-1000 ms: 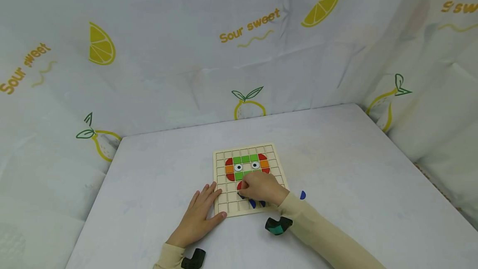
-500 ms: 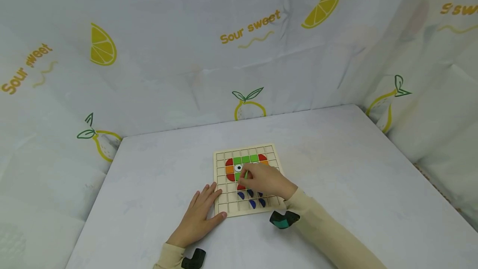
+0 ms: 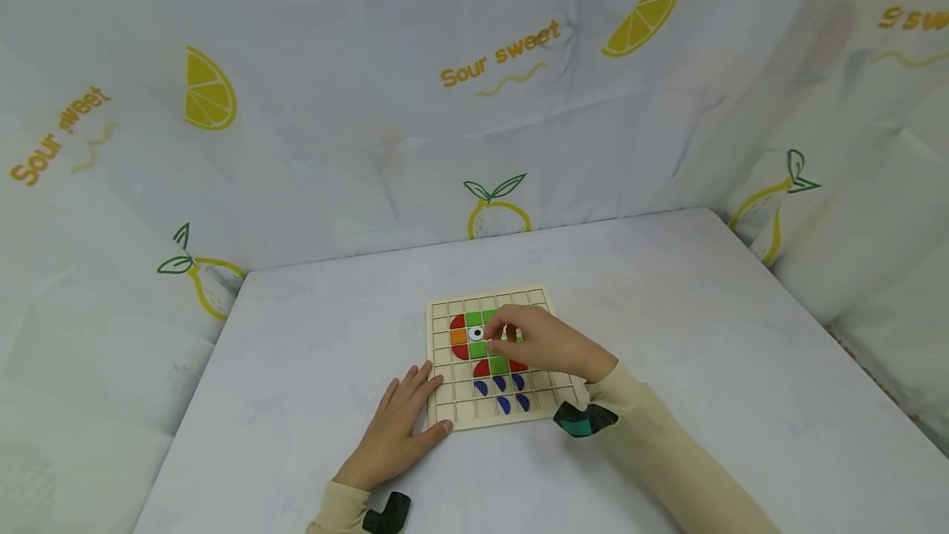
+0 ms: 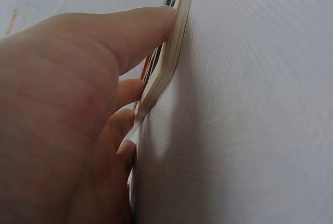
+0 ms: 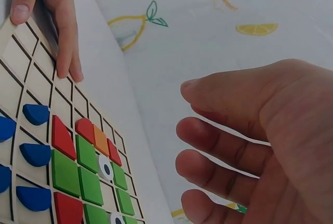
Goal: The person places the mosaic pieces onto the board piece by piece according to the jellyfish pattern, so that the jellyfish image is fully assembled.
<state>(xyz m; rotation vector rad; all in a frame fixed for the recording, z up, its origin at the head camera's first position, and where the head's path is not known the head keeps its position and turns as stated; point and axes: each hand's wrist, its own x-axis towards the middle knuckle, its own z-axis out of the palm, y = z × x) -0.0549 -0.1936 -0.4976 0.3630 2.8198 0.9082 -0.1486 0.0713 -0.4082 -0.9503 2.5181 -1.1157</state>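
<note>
A pale wooden grid board (image 3: pixel 463 412) lies on the white table, bearing coloured flat pieces. My left hand (image 3: pixel 396 427) rests along its left edge, fingers spread and thumb at the near corner. Above the board hovers my right hand (image 3: pixel 556 343), its fingers loosely bent; in the right wrist view the thumb (image 5: pixel 223 91) and fingers show nothing between them. Several blue half-round pieces (image 3: pixel 504 405) sit in the near rows. Beyond them are a red piece (image 3: pixel 482 368), green squares (image 3: pixel 499 365), an orange square (image 3: pixel 459 336) and a round eye piece (image 3: pixel 477 334). The right hand hides some pieces.
The white tabletop (image 3: pixel 334 311) surrounds the board. Behind it hangs a white cloth (image 3: pixel 334 147) printed with lemons and lettering. Black bands (image 3: pixel 586 419) sit at both wrists over beige sleeves (image 3: pixel 660 443).
My right hand has lifted from the near-row blue pieces and moved up and right, uncovering them. The blue piece right of the board is now hidden by the right arm. The left hand stays in place.
</note>
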